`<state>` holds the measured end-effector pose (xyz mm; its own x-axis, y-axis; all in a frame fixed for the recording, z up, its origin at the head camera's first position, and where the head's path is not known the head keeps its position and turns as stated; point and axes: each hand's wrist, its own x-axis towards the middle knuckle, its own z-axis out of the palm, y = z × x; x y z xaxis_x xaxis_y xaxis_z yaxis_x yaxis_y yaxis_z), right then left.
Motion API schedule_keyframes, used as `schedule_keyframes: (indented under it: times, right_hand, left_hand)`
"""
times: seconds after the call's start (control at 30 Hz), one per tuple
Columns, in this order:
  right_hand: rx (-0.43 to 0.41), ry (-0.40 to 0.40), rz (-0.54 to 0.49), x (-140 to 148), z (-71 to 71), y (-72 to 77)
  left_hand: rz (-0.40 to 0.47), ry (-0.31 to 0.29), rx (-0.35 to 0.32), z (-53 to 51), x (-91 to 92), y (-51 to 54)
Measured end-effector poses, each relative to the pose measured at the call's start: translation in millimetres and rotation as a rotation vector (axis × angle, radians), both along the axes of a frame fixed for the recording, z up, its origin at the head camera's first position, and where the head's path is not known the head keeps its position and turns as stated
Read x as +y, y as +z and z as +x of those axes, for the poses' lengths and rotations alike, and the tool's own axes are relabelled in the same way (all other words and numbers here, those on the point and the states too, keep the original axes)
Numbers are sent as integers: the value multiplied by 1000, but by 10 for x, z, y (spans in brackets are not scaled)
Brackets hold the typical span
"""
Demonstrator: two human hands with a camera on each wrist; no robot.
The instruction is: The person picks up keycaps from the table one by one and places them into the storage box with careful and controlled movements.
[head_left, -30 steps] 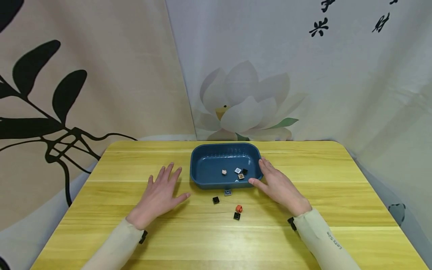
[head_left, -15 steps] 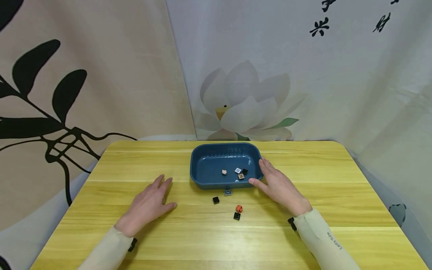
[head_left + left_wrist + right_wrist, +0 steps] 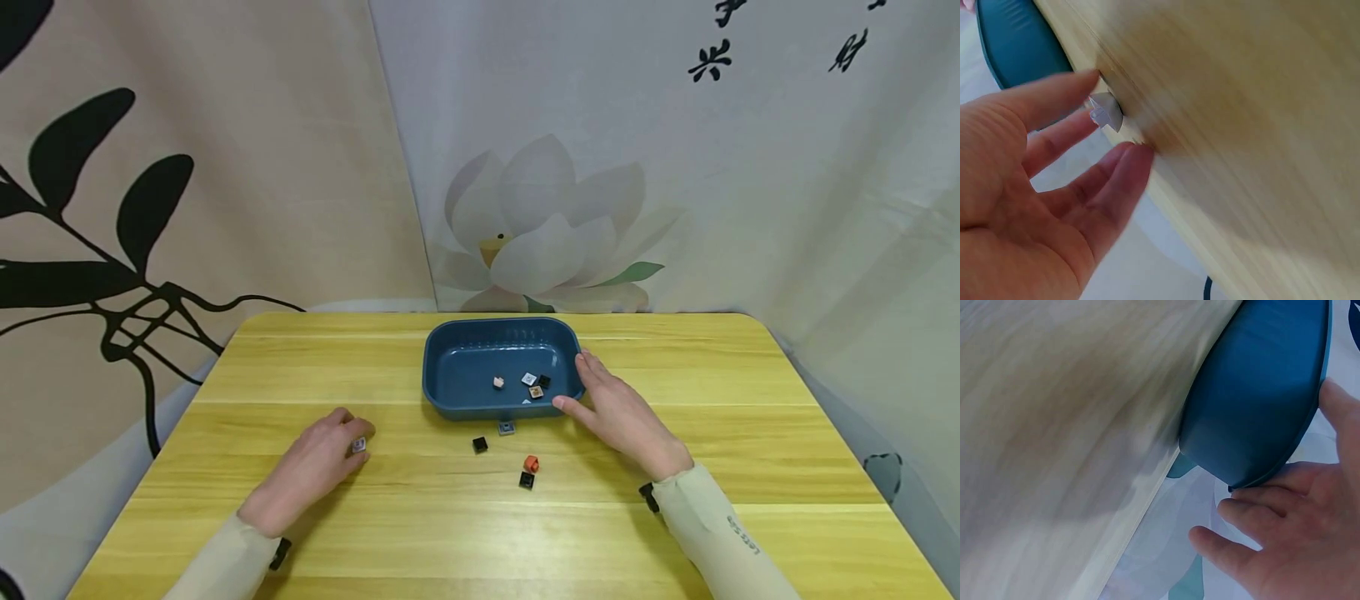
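Observation:
A small grey piece (image 3: 358, 445) lies between the thumb and fingers of the left hand (image 3: 306, 471), at the left of the table. In the left wrist view the fingers of the left hand (image 3: 1054, 162) bend around the grey piece (image 3: 1107, 112), with a gap on the thumb side; whether any finger touches it is unclear. The right hand (image 3: 626, 421) rests its straight fingers against the right end of the blue tray (image 3: 501, 412). From the right wrist, fingertips of the right hand (image 3: 1291, 519) touch the rim of the tray (image 3: 1254, 400).
Inside the tray sit a cream piece (image 3: 498, 383), a white one (image 3: 528, 379), a black one (image 3: 544, 381) and a tan one (image 3: 536, 392). On the table before it are a grey-blue piece (image 3: 506, 427), an orange piece (image 3: 532, 463) and black pieces (image 3: 480, 445) (image 3: 527, 480).
The left hand has moved towards the lower left, and its spread fingers have drawn in. The grey piece now shows between them. Right hand and tray have stayed in place.

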<state>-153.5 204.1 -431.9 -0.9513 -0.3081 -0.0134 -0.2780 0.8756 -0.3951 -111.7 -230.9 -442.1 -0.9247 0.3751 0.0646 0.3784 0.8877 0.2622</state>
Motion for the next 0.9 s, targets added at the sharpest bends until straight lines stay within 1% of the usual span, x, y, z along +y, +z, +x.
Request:
schedule_keyframes:
  times: [0.17, 0.27, 0.33, 0.47, 0.53, 0.73, 0.9]
  right_hand:
    - [-4, 2, 1, 8, -1, -3]
    - [-3, 4, 2, 9, -3, 1]
    - [0, 6, 1, 8, -6, 5]
    - [5, 9, -1, 6, -10, 10]
    - [4, 8, -1, 7, -11, 11]
    - [4, 5, -1, 8, -12, 8]
    - [9, 12, -1, 8, -11, 6]
  left_hand:
    - [50, -56, 33, -1, -2, -18]
    - [77, -75, 54, -4, 0, -25]
    - [82, -78, 63, -12, 4, -27]
    - [73, -63, 70, -35, 29, -25]
    - [69, -64, 87, -51, 50, -16]
    - [81, -103, 192, -89, 172, 69]
    - [108, -134, 242, -123, 326, 153]
